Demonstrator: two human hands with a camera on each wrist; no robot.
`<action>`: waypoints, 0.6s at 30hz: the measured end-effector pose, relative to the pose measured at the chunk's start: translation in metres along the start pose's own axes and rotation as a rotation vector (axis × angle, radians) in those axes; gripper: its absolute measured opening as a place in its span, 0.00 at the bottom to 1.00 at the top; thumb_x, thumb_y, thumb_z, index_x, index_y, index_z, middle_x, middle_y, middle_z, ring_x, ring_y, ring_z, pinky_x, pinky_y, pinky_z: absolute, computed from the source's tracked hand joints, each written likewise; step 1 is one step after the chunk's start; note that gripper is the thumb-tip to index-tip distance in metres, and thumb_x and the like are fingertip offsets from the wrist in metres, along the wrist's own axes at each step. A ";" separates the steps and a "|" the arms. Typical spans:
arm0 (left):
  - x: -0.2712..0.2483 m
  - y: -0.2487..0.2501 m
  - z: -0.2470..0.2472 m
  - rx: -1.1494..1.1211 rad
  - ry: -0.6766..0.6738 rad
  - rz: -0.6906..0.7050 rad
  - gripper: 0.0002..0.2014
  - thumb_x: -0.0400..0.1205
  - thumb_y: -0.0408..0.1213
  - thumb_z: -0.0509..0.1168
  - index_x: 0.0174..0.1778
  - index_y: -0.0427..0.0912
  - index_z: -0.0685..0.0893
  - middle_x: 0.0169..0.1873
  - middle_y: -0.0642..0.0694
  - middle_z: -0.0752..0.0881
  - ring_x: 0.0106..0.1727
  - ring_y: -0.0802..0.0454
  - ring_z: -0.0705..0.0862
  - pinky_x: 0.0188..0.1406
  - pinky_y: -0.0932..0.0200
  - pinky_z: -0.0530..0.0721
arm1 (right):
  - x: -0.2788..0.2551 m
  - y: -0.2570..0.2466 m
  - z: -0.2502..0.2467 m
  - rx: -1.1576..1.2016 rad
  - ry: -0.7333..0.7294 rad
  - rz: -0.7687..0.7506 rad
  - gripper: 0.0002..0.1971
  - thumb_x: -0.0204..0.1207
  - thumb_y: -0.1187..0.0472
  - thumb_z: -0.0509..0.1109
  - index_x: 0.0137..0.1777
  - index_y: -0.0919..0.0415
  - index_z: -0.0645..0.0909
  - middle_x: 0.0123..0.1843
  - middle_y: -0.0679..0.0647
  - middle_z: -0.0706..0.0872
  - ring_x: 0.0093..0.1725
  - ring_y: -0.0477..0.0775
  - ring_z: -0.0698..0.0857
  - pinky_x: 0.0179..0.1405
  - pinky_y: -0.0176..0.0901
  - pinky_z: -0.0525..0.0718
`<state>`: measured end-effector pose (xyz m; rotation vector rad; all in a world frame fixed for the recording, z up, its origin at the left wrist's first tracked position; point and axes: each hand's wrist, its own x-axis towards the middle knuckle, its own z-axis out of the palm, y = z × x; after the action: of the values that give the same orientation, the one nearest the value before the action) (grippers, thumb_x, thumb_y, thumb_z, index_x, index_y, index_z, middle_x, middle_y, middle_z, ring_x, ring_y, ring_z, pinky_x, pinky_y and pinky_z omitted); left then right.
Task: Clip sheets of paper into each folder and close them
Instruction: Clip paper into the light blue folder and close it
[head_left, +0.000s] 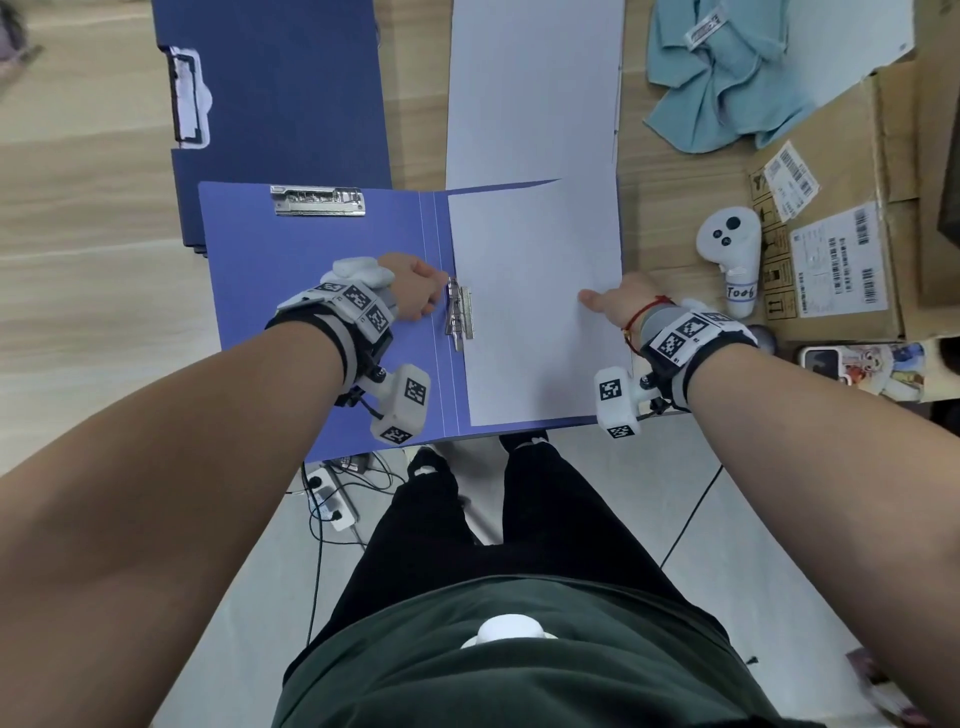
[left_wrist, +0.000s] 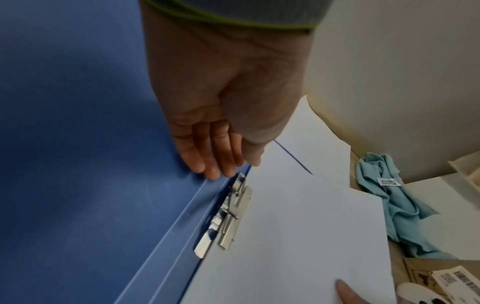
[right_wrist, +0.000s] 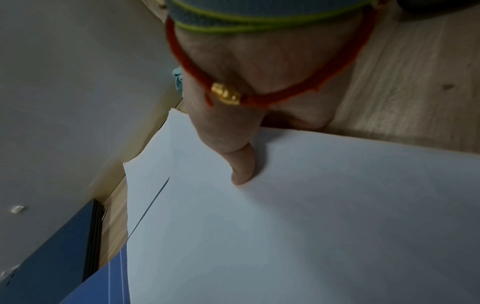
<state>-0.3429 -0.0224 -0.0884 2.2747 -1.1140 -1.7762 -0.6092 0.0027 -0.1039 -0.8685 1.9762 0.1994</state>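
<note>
An open folder (head_left: 322, 291) lies flat at the near edge of the worktop (head_left: 93, 218), a sheet of paper (head_left: 535, 312) on its right half with the left edge tucked at the metal clip (head_left: 459, 313) by the spine. The left hand (head_left: 413, 288) rests on the folder with fingers nearly straight, tips just beside the clip's far end and gripping nothing — placed, I judge, to work the clip. The right hand (head_left: 621, 304) pinches the sheet's right edge, thumb on top — probably to keep it square; more paper (head_left: 535, 88) and a closed folder (head_left: 275, 93) wait beyond.
</note>
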 end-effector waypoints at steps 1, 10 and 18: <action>0.000 -0.005 -0.002 0.048 -0.033 0.002 0.05 0.85 0.36 0.67 0.49 0.38 0.80 0.44 0.38 0.84 0.34 0.48 0.80 0.34 0.60 0.81 | 0.000 0.000 0.000 0.001 -0.001 0.002 0.38 0.79 0.45 0.70 0.79 0.72 0.64 0.70 0.66 0.79 0.61 0.65 0.82 0.48 0.47 0.76; 0.000 -0.023 -0.010 0.417 -0.204 0.139 0.05 0.73 0.47 0.79 0.38 0.57 0.89 0.40 0.55 0.90 0.52 0.51 0.88 0.63 0.55 0.84 | 0.000 -0.001 0.001 -0.012 0.006 0.010 0.37 0.80 0.47 0.69 0.79 0.72 0.64 0.73 0.66 0.77 0.67 0.66 0.80 0.50 0.47 0.75; 0.002 -0.019 -0.001 0.402 -0.132 0.097 0.16 0.84 0.50 0.66 0.51 0.40 0.90 0.51 0.41 0.91 0.46 0.47 0.85 0.46 0.56 0.82 | 0.000 -0.002 0.000 -0.019 0.005 0.015 0.38 0.79 0.46 0.70 0.79 0.72 0.64 0.72 0.66 0.78 0.64 0.66 0.82 0.47 0.47 0.74</action>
<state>-0.3322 -0.0103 -0.0980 2.2735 -1.7118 -1.8240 -0.6073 0.0012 -0.1031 -0.8672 1.9891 0.2257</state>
